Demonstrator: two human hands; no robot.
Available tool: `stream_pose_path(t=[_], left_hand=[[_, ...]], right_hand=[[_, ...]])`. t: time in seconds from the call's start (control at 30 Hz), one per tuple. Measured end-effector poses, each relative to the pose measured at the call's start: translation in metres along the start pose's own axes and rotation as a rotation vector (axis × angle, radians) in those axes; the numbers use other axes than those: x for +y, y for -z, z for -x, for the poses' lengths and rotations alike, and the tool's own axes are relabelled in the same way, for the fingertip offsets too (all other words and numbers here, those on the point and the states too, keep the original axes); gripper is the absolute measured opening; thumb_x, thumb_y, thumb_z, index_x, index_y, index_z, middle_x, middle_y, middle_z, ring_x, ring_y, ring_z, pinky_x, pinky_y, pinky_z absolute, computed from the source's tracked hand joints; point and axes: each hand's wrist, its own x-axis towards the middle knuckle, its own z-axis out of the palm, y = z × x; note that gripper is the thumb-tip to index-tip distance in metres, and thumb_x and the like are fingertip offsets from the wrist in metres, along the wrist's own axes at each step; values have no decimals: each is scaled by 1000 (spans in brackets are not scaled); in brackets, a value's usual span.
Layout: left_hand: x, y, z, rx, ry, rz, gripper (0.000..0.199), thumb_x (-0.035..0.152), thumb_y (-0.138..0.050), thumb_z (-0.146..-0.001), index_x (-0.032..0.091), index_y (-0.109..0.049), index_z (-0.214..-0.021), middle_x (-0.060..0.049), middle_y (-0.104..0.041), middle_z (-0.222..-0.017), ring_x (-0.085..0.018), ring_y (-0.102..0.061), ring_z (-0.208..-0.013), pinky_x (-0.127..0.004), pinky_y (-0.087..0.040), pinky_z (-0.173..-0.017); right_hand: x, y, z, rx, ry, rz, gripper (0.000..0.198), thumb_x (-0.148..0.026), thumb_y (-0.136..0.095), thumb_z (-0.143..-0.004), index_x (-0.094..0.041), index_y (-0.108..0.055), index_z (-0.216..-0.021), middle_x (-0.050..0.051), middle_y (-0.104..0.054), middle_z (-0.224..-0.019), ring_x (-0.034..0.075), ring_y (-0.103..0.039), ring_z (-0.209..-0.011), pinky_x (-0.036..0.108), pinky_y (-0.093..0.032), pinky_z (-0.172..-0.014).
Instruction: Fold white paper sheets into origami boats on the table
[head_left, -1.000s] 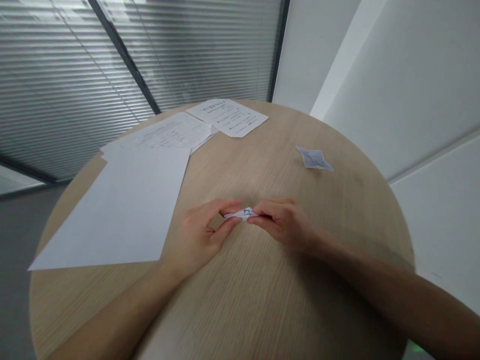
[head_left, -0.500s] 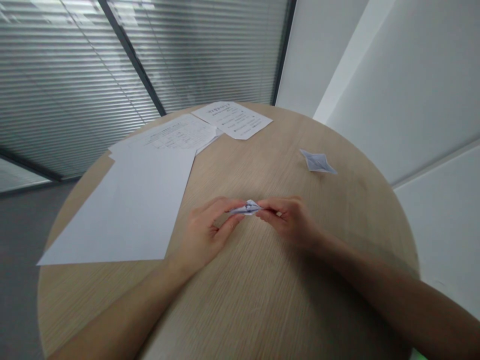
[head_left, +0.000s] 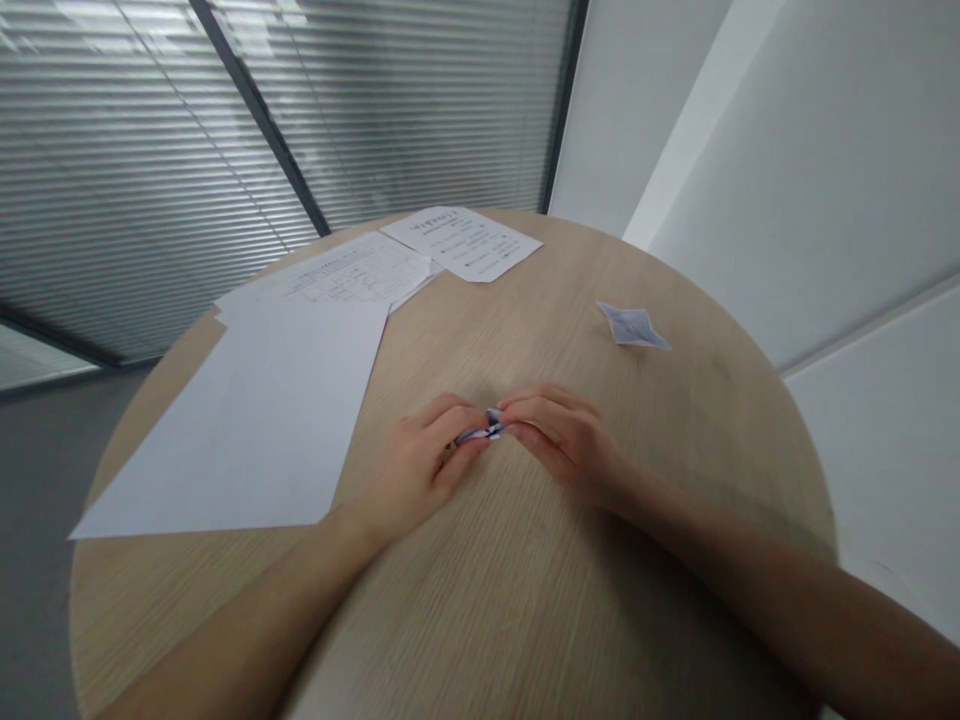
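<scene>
A small folded piece of paper (head_left: 493, 428) is pinched between my two hands above the middle of the table. My left hand (head_left: 427, 450) grips its left end between thumb and fingers. On the other end, my right hand (head_left: 559, 435) presses thumb and fingers together around the paper. Most of the folded paper is hidden by the fingers; a bit of white and bluish paper shows in the gap between them. Farther off to the right, a second folded paper shape (head_left: 632, 327) with pointed ends lies on the table.
The round wooden table (head_left: 480, 620) fills the lower view. A large blank white sheet (head_left: 247, 430) lies at the left, over a printed sheet (head_left: 345, 270). Another printed sheet (head_left: 466, 243) rests at the far edge. Window blinds (head_left: 420, 100) and a white wall (head_left: 825, 150) stand behind.
My fingers have closed further over the folded paper, so less of it shows. The right hand has shifted slightly left, its fingers now more over the paper.
</scene>
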Motion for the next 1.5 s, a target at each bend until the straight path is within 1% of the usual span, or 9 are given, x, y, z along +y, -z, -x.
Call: stream_pose_path(t=[0.2,0.37,0.57,0.67,0.77,0.93,1.1,1.3,1.5], left_hand=[[2,-4,1,-14,-15,25,16,21,-46,-97,18,-61,-93,-4,-64,-88,-14,-61,-80,-26,-49,-71],[6,-6,-1,61,23,62,17,20,-47,-97,18,-62,-89,-3,-65,-86,-14,-62,-81,-26,-50,-72],[0,-5,0,302,102,150,12,21,-55,-93,21,-65,-86,-3,-65,-93,-16,-61,-89,-30,-50,-81],[-9,-5,2,394,133,214,6,22,-61,-91,23,-67,-88,-3,-64,-100,-17,-60,-96,-33,-47,-88],[-17,-5,3,495,150,305,4,21,-66,-87,24,-69,-87,-2,-63,-101,-18,-59,-98,-35,-46,-92],[-26,-4,-1,642,175,487,6,19,-71,-80,25,-71,-82,-2,-63,-93,-16,-59,-90,-29,-48,-79],[-33,-6,-2,677,253,614,7,20,-75,-75,25,-73,-80,0,-65,-84,-13,-58,-80,-26,-46,-72],[-30,-9,-5,747,462,710,10,27,-78,-69,22,-72,-76,2,-63,-69,-12,-55,-66,-26,-45,-66],[-23,-8,-8,772,527,829,11,26,-80,-64,21,-71,-69,2,-61,-65,-10,-52,-63,-23,-43,-65]], right_hand=[[-1,-2,-1,-35,122,139,22,-24,-48,-98,-20,-66,-86,6,-70,-84,16,-63,-79,28,-50,-74],[-4,-5,-2,-34,82,182,25,-22,-42,-99,-21,-60,-82,5,-66,-81,16,-60,-77,29,-48,-73],[-4,-2,-2,183,-59,53,13,-20,-49,-96,-22,-54,-84,2,-60,-82,15,-57,-79,29,-46,-73],[1,-1,-2,328,-77,-5,10,-19,-52,-94,-23,-53,-85,1,-59,-83,15,-56,-79,30,-46,-72],[7,1,-2,398,-88,-55,9,-20,-53,-94,-23,-53,-86,0,-57,-83,15,-56,-79,30,-45,-72],[22,6,-1,487,-149,-100,9,-27,-54,-95,-23,-54,-87,0,-55,-82,16,-55,-79,32,-43,-71],[28,8,-1,509,-218,-104,12,-30,-54,-94,-22,-54,-85,0,-52,-77,16,-53,-76,32,-41,-68],[25,4,-1,522,-340,-107,12,-32,-52,-92,-22,-54,-85,-1,-51,-73,17,-52,-74,30,-38,-62],[25,1,0,524,-414,-165,13,-33,-53,-91,-22,-54,-86,0,-52,-74,16,-52,-73,30,-36,-60]])
